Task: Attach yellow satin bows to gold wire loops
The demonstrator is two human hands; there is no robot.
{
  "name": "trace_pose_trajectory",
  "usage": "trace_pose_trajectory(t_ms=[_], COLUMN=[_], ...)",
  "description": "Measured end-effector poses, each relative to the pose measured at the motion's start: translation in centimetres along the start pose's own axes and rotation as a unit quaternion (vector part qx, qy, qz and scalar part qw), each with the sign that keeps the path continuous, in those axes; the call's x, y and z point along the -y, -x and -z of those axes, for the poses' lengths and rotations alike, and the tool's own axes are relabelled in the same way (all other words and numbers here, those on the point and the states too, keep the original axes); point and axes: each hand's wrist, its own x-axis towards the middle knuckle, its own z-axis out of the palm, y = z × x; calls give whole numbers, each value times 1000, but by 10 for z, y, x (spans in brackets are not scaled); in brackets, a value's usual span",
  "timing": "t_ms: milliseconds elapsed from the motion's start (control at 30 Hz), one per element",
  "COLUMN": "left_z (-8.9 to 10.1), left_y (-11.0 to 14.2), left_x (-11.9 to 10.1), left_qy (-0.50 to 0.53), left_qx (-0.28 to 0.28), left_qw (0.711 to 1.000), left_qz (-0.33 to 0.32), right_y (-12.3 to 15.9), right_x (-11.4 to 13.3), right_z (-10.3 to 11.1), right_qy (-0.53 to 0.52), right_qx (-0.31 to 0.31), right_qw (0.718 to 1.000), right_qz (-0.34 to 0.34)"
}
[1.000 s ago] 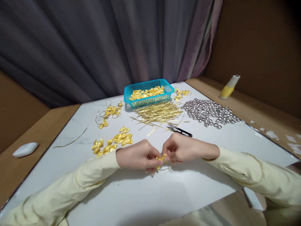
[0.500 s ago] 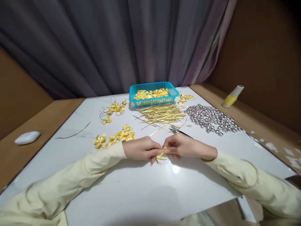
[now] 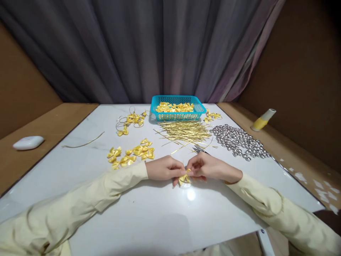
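Observation:
Between my two hands is a small yellow ribbon bow [image 3: 184, 179], pinched from both sides just above the white table [image 3: 160, 217]. My left hand [image 3: 165, 168] grips its left side with thumb and fingers. On the other side, my right hand [image 3: 206, 166] pinches near the bow's knot. A thin cord seems to be at the knot, but the fingertips hide most of it. Loose yellow bows [image 3: 140, 150] lie left of my left hand. Scissors [image 3: 199, 149] rest just beyond my right hand, partly covered by it.
A blue basket [image 3: 178, 116] of bows stands at the back. Before it lies a pile of gold twist ties [image 3: 186, 131]; silver beads [image 3: 238, 140] spread to the right. Finished-looking bows with cords [image 3: 134, 119] lie back left. A white computer mouse [image 3: 28, 142] sits far left.
The camera view has tilted and shifted slightly. Both hands keep their pinch on the bow, with the fingers drawn a little closer around its knot.

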Motion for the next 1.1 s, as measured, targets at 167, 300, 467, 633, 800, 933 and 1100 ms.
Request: trace_pose_trajectory(t_ms=[167,300,467,633,800,933,1100], left_z=[-1,0,1,4,5,6,5], left_y=[1,1,2,1,0,0,0], left_x=[0,-2,0,5,4,4,5], left_qy=[58,52,56,82,108,124,133], left_qx=[2,-8,0,17,28,31,27], left_qw=[998,998,998,996,994,992,990], left_qz=[18,25,21,13,15,21,26], right_y=[1,3,3,3,2,1,5], right_x=[3,6,6,6,3,3,5], right_z=[-1,-1,-1,0,3,3,-2], right_qy=[-13,-1,7,13,-4,7,17], right_qx=[-33,-37,-40,-35,7,3,-71], right_qw=[999,999,999,999,1000,1000,997], right_qz=[-2,2,5,4,6,6,39])
